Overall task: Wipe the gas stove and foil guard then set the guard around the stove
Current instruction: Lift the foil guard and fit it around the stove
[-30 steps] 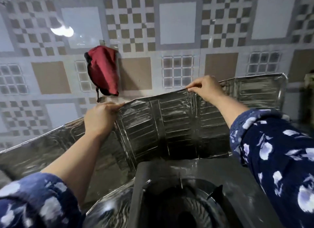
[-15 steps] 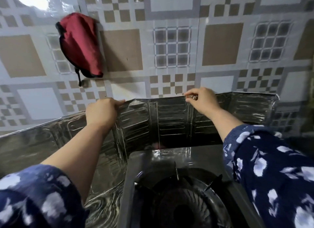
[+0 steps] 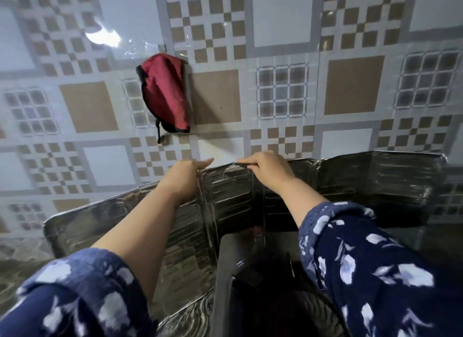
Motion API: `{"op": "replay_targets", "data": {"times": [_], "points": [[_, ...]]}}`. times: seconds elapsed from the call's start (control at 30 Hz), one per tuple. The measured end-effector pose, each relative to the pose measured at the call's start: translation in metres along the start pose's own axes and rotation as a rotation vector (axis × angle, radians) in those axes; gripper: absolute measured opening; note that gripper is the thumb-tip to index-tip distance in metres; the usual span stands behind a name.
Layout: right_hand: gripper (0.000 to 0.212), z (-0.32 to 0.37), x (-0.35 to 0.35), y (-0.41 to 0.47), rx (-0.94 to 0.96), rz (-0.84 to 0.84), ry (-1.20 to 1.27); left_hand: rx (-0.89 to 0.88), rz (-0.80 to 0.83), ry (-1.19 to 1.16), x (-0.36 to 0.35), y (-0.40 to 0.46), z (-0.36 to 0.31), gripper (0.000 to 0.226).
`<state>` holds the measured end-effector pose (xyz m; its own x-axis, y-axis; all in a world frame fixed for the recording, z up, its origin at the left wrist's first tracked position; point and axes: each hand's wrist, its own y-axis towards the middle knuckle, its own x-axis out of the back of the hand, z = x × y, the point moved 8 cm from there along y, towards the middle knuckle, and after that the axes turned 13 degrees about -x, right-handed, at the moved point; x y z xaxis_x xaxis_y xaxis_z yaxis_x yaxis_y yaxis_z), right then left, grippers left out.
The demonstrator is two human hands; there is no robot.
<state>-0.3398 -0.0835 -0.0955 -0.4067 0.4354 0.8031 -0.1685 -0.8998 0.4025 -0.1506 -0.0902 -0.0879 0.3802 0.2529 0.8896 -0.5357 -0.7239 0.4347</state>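
Foil guard (image 3: 225, 198): stood upright along the tiled wall (image 3: 288, 35), right behind the stove, with its panels folded in a zigzag. The left wing is angled out toward the camera on the counter, the right wing is run off past the stove's far side.

Stove (image 3: 240, 251): seen at the bottom middle, dark top, burner ring mostly in shadow. The guard is wrapped around its back and left side, pretty much touching.

Left hand (image 3: 184, 172): laid on the guard's top edge, fingers stretched out flat and pointed right. Nothing looks pinched, more of a loose rest on the rim.

Right hand (image 3: 266, 167): curled over the top edge just beside the left one, with the rim pinched between thumb and fingers.

Sleeves: dark blue with white flowers, pushed up both forearms.

Red cloth pouch (image 3: 165, 93): hung on the wall above the hands, well apart from the guard.
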Motion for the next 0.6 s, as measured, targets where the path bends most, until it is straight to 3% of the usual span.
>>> {"op": "replay_targets", "data": {"times": [0.2, 0.3, 0.6], "points": [[0.039, 0.004, -0.004, -0.001, -0.067, -0.034, 0.033, 0.032, 0.085, 0.302, 0.037, -0.03, 0.019, 0.045], [0.039, 0.004, -0.005, -0.001, -0.103, -0.041, 0.054, 0.047, 0.169, 0.377, 0.04, -0.039, 0.019, 0.046], [0.043, -0.004, 0.006, 0.016, -0.186, 0.035, 0.037, 0.159, 0.17, 0.123, 0.029, -0.023, -0.003, 0.053]]}}
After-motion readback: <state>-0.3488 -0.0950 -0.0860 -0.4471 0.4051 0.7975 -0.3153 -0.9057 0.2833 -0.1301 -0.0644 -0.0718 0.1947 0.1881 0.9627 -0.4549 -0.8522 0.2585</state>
